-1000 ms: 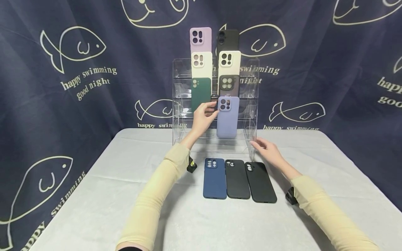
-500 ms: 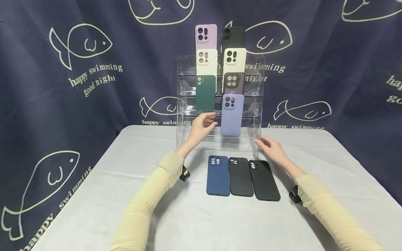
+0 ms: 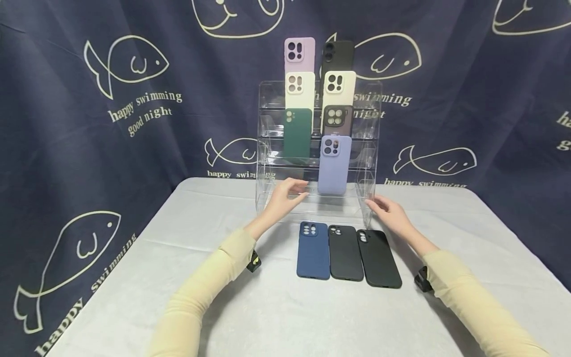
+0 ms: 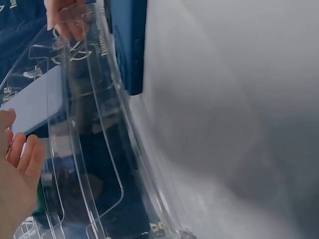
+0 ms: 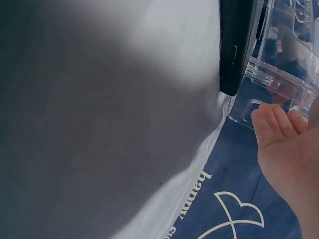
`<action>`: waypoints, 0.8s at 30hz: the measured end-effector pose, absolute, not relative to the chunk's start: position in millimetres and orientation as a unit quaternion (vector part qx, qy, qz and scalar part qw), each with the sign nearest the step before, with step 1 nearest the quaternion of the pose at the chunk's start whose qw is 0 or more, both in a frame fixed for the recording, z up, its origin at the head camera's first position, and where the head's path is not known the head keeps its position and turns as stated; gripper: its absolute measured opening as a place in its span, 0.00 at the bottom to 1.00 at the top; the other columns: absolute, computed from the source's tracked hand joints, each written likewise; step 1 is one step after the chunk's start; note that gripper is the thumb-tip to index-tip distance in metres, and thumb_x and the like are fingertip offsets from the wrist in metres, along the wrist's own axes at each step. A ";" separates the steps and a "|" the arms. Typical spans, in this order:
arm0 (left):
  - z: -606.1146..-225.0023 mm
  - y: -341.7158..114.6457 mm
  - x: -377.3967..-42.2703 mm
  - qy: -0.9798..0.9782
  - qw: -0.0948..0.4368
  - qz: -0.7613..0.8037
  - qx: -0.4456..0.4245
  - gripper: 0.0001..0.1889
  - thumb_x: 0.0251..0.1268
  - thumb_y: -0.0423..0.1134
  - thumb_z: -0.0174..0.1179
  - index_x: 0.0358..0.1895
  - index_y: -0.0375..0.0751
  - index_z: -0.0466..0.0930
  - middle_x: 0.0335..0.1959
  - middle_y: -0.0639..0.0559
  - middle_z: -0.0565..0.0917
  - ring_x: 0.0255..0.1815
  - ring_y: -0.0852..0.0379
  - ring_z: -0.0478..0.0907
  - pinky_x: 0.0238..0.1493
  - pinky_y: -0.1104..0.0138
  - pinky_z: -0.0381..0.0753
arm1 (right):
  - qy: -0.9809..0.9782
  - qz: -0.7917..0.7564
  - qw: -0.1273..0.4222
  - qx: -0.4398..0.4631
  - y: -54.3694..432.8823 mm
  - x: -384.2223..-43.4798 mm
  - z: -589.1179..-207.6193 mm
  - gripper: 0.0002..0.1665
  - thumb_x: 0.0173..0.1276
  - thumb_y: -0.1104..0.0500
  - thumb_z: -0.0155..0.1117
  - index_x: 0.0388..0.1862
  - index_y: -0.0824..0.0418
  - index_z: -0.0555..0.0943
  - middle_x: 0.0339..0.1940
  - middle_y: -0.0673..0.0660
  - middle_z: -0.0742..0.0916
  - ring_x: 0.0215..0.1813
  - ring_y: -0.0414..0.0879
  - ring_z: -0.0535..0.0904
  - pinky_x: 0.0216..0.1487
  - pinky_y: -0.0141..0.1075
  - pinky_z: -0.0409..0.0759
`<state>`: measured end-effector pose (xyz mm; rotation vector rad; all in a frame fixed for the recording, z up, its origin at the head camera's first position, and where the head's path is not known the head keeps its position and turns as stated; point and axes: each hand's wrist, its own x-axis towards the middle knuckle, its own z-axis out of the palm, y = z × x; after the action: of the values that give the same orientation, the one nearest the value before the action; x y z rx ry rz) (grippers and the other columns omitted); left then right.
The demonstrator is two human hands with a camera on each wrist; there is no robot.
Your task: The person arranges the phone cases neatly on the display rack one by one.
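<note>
A clear acrylic tiered display rack [image 3: 272,148] stands on the table holding several phone cases. My left hand [image 3: 285,198] hovers before its lower tiers, thumb and fingers parted with nothing between them. In the left wrist view the left hand's fingers [image 4: 27,154] are loosely bent beside the lavender-blue case [image 4: 37,102]. That lavender-blue phone case [image 3: 334,166] leans in the front right column, below a smoky dark-framed case [image 3: 337,126]. A green case [image 3: 298,131] is the lowest in the left column. My right hand [image 3: 390,214] pinches the rack's right side panel near its bottom front.
Flat before the rack lie a blue case [image 3: 313,253], a dark grey case [image 3: 346,254] and a black case [image 3: 380,258]. White cases [image 3: 300,99], a lilac case [image 3: 303,62] and another black case [image 3: 341,57] fill the upper tiers. A patterned navy curtain [image 3: 178,163] hangs behind.
My left hand has come away from the lavender-blue case and dropped down and toward me. The right hand stays at the rack's side. The head view has shifted slightly left.
</note>
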<state>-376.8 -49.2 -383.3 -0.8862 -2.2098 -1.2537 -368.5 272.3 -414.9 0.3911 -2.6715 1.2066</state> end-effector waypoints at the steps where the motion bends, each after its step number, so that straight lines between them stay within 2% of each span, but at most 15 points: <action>1: -384.5 -50.0 -375.1 -0.800 0.222 -0.455 -0.322 0.16 0.56 0.29 0.64 0.48 0.28 0.78 0.44 0.39 0.81 0.41 0.47 0.82 0.49 0.71 0.82 | -0.899 0.407 0.092 0.132 272.4 -368.4 -415.1 0.36 0.73 0.43 0.49 0.66 0.72 0.65 0.61 0.73 0.74 0.61 0.67 0.71 0.65 0.56 0.68; 6: -390.3 -54.0 -366.9 -0.810 0.221 -0.428 -0.335 0.16 0.55 0.32 0.65 0.47 0.31 0.79 0.43 0.40 0.82 0.41 0.47 0.82 0.49 0.72 0.82 | -0.900 0.404 0.097 0.132 273.0 -367.7 -414.4 0.36 0.73 0.44 0.49 0.65 0.72 0.65 0.61 0.73 0.74 0.61 0.68 0.71 0.64 0.57 0.69; 12: -397.4 -59.7 -359.1 -0.826 0.204 -0.389 -0.354 0.15 0.55 0.32 0.65 0.47 0.34 0.79 0.42 0.41 0.83 0.40 0.45 0.82 0.46 0.68 0.83 | -0.902 0.400 0.092 0.130 272.9 -367.4 -412.6 0.37 0.73 0.43 0.48 0.66 0.72 0.64 0.62 0.73 0.73 0.61 0.68 0.71 0.65 0.57 0.67; 17: -404.3 -63.1 -355.3 -0.846 0.184 -0.348 -0.359 0.13 0.57 0.34 0.65 0.45 0.35 0.80 0.42 0.44 0.84 0.38 0.51 0.82 0.47 0.70 0.82 | -0.903 0.399 0.090 0.131 271.6 -367.8 -412.5 0.38 0.73 0.42 0.48 0.66 0.72 0.64 0.62 0.73 0.73 0.62 0.68 0.70 0.65 0.57 0.67; 24: -409.9 -65.6 -351.2 -0.862 0.170 -0.297 -0.374 0.12 0.58 0.37 0.65 0.44 0.36 0.81 0.37 0.48 0.85 0.32 0.58 0.79 0.38 0.74 0.81 | -0.904 0.398 0.090 0.125 271.2 -367.7 -413.7 0.39 0.72 0.42 0.48 0.66 0.73 0.63 0.62 0.74 0.73 0.62 0.68 0.70 0.65 0.57 0.67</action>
<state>-351.2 -65.6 -409.9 -1.0632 -2.4492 -0.8448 -367.7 271.2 -413.7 0.3725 -2.6883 1.1831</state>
